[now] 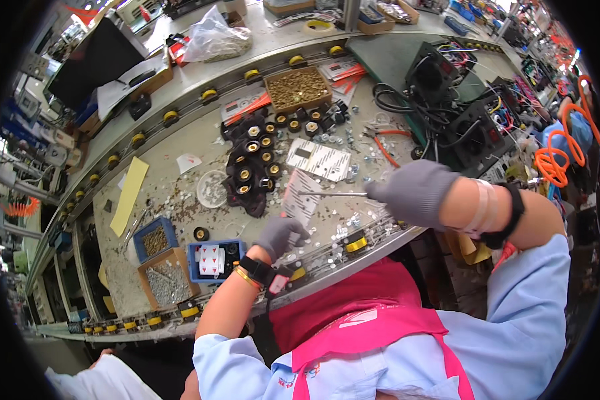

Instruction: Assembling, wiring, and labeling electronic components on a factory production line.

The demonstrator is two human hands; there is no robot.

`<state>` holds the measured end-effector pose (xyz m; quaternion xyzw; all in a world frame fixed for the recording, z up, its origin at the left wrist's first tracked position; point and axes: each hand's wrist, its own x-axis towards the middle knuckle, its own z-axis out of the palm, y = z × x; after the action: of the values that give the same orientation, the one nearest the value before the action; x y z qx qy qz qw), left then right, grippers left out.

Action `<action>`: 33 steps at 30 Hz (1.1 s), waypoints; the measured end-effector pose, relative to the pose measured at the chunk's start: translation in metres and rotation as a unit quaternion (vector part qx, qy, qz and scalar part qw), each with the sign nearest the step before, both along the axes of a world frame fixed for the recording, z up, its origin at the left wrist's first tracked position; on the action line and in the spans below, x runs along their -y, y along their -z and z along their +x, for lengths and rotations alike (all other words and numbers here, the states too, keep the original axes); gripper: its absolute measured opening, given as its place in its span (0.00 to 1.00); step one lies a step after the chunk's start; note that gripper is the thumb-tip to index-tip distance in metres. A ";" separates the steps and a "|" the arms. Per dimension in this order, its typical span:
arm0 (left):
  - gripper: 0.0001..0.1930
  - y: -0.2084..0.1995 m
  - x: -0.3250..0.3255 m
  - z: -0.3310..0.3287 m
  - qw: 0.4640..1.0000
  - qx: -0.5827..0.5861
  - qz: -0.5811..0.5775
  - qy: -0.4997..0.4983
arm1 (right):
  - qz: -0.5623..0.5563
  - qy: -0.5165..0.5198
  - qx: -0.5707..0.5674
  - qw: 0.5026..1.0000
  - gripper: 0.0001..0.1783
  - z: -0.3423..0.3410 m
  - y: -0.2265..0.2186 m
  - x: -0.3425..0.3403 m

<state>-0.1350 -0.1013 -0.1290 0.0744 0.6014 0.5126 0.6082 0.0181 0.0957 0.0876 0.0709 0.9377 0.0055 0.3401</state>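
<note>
My right hand point(413, 192), in a grey glove, is closed around a thin metal tool point(333, 194) whose handle is hidden in the palm. The tool points left, and its tip reaches a printed sheet of labels point(302, 195). At the lower edge of that sheet is my left hand point(281, 237), gloved in grey too, with its fingers curled in and seeming to pinch the sheet. Just behind lies another printed white sheet point(319, 160). Black round knobs with brass centres point(245, 175) stand on a dark cloth point(252, 205) left of the sheets.
A cardboard box of brass parts point(299, 90) is at the back. Blue bins point(213, 261) and a box of screws point(167, 280) sit front left. Red-handled pliers point(388, 150) and black cabled units point(477, 133) are on the right. Yellow rollers point(355, 245) line the bench edge.
</note>
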 end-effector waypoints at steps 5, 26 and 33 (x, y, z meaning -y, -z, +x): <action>0.16 0.006 0.032 -0.028 0.982 0.119 0.016 -0.145 | -0.087 0.068 -0.040 0.993 0.19 0.045 -0.040 -0.036; 0.25 -0.076 0.048 0.021 0.959 0.189 0.209 -0.038 | -0.728 0.202 -0.185 0.629 0.21 -0.071 0.145 0.019; 0.23 -0.065 0.052 0.017 0.964 0.174 0.200 -0.022 | -0.823 0.306 -0.119 0.464 0.20 -0.074 0.162 0.020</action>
<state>-0.1176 -0.1529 -0.0638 0.0911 0.3733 0.6412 0.6643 -0.0557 0.0754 -0.0745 0.0405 0.4583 -0.8815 0.1065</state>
